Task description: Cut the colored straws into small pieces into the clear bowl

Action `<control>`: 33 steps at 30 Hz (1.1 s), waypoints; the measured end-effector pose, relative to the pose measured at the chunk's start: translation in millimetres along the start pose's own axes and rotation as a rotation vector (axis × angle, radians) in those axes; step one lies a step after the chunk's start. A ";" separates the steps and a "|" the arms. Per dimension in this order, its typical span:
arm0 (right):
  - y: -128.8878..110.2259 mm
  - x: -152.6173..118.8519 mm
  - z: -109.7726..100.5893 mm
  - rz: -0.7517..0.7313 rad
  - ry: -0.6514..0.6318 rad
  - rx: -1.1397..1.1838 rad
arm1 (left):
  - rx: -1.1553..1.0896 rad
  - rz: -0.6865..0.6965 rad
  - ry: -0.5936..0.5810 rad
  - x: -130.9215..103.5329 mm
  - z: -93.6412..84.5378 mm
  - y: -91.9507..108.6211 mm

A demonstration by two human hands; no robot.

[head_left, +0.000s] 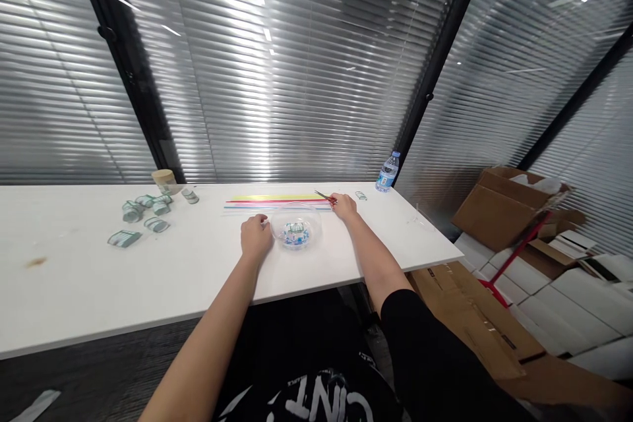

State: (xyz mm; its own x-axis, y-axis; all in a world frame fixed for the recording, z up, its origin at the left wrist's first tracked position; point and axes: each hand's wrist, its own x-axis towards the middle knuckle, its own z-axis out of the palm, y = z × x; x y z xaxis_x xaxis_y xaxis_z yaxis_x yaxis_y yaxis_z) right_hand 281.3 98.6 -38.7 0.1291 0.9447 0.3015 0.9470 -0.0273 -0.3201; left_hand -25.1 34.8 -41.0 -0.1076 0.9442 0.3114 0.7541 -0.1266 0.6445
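A clear round bowl (pixel 277 227) stands on the table before me, with small blue and white pieces and a green-and-white wrapped piece (pixel 295 228) in it. Just left of the bowl rests my left hand (pixel 255 236), fingers curled in; whatever they hold, if anything, is hidden. My right hand (pixel 343 205) is closed round the handles of red-handled scissors (pixel 324 196), whose blades point left. Under the blades and behind the bowl lie long thin strips (pixel 270 200) in yellow, red, blue and white, side by side.
Several green-and-white packets (pixel 132 211) lie on the left of the white table (pixel 198 277), by a tan-lidded jar (pixel 165 180). Another packet (pixel 361 196) and a water bottle (pixel 388 172) are at the back right. Cardboard boxes (pixel 489 204) stand right of the table.
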 end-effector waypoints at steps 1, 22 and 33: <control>0.2 0.5 -0.3 -0.005 -0.007 -0.004 | 0.001 0.002 0.002 0.2 0.3 -0.4; -0.1 -12.3 6.1 -0.064 0.006 -0.036 | -0.025 0.014 0.018 -7.2 2.5 -2.4; -15.6 -21.7 -7.9 -0.049 0.116 0.088 | -0.156 0.002 0.068 -9.0 1.1 -3.2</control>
State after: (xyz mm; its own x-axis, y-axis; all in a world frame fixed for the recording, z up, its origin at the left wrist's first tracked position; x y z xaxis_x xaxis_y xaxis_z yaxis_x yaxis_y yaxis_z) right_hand 266.0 75.9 -33.1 0.1215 0.9000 0.4186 0.9243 0.0512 -0.3783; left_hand -25.8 27.0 -46.6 -0.1539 0.9219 0.3557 0.6453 -0.1788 0.7427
